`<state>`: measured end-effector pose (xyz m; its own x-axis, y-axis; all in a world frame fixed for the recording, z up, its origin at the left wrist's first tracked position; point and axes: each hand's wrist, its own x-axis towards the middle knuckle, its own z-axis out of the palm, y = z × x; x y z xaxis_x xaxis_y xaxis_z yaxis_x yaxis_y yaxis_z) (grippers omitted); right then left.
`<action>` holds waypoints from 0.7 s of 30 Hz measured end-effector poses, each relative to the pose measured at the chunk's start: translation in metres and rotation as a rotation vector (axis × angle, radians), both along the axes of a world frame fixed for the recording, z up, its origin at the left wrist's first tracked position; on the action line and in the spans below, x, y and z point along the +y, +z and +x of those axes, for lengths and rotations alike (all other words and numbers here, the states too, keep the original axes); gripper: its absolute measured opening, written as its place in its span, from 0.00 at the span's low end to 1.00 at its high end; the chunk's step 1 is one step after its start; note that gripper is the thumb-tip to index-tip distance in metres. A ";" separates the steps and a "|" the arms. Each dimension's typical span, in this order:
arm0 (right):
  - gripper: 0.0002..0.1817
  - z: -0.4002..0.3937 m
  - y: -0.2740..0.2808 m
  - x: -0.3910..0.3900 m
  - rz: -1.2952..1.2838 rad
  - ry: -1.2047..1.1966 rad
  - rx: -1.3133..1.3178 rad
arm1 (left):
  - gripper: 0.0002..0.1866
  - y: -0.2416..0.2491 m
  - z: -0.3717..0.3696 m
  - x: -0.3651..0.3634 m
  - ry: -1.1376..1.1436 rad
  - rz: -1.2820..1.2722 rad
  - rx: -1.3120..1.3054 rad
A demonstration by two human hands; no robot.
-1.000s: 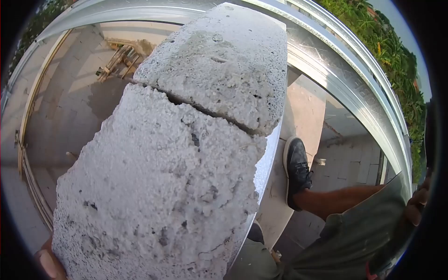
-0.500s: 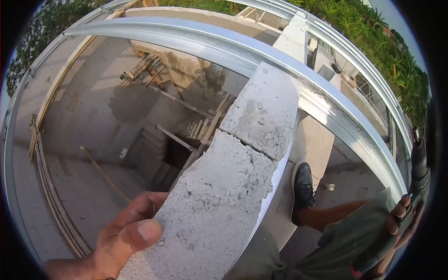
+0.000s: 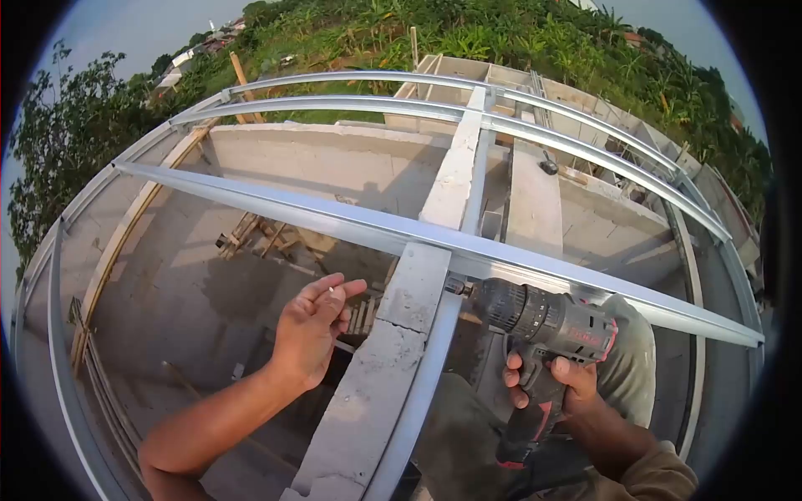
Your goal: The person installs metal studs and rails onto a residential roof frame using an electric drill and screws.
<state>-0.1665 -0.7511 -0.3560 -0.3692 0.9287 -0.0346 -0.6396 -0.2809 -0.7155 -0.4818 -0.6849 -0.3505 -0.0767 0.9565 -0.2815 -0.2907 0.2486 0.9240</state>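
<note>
My right hand (image 3: 551, 388) is wrapped around the grip of a black and red cordless drill (image 3: 547, 321). The drill's chuck points left, close to the metal channel beam (image 3: 535, 263) and the end of a concrete block wall top (image 3: 372, 392). My left hand (image 3: 313, 321) is pinched over the left side of that wall, thumb against fingers, with a small pale piece (image 3: 332, 290) between the fingertips; it is too small to name. A crack crosses the wall top just in front of the beam.
More metal channels (image 3: 368, 104) cross farther out, beside a wooden beam (image 3: 138, 230). On the left there is a deep drop to a lower floor with scaffold timber (image 3: 242, 234). My knee (image 3: 631, 359) is at the right, and a dark object (image 3: 548, 165) lies on a far ledge.
My view has tilted up and away. My left hand has left the concrete wall top and now pinches something small. The drill has come from the right edge toward the beam.
</note>
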 end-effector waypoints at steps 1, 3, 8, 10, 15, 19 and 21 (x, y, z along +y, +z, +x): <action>0.30 -0.008 -0.006 0.001 -0.011 0.012 -0.019 | 0.14 0.000 0.010 0.008 -0.038 0.002 0.004; 0.32 -0.016 -0.021 0.003 0.015 -0.010 -0.029 | 0.17 -0.004 0.032 0.022 -0.203 0.104 -0.197; 0.38 -0.031 -0.023 0.002 0.116 -0.166 -0.075 | 0.19 -0.015 0.079 0.030 -0.257 0.003 -0.501; 0.42 -0.033 -0.029 0.005 0.236 -0.208 -0.227 | 0.19 -0.015 0.077 0.029 -0.267 0.013 -0.473; 0.42 -0.054 -0.029 0.000 0.223 -0.230 -0.230 | 0.21 -0.014 0.072 0.026 -0.155 0.060 -0.446; 0.43 -0.063 -0.030 -0.002 0.285 -0.243 -0.306 | 0.20 -0.014 0.070 0.026 -0.127 0.058 -0.462; 0.43 -0.065 -0.037 -0.001 0.353 -0.269 -0.341 | 0.18 -0.014 0.068 0.024 -0.128 0.038 -0.466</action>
